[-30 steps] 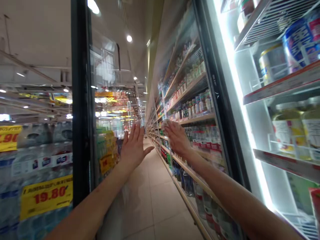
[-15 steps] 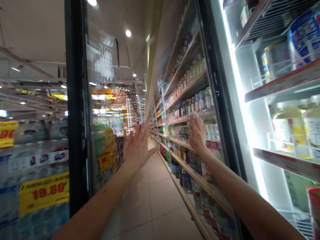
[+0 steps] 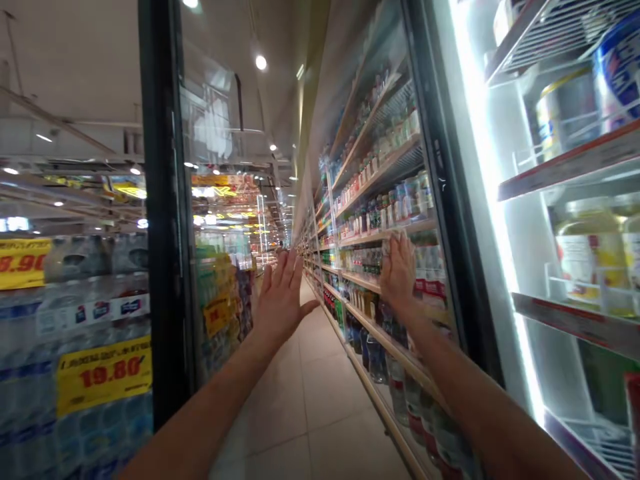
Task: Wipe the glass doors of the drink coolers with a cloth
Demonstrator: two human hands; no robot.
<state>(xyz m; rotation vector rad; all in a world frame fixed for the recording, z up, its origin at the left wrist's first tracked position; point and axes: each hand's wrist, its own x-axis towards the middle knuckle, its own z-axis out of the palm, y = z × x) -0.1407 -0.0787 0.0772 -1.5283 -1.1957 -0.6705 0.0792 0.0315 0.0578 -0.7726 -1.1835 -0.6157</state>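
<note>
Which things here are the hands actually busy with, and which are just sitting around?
Busy with: right hand, flat on the black-framed glass cooler door; left hand, open beside the second black-framed glass door, contact unclear.
Just around: yellow paper price tag; clear plastic water bottle packs; lit cooler shelf of yellow-labelled jars; beige tiled floor.

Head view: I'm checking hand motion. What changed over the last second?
The right hand slid rightward across the glass door, nearer its dark frame. Nothing was grasped or released. The left hand stayed raised, open-palmed, at about the same spot.
</note>
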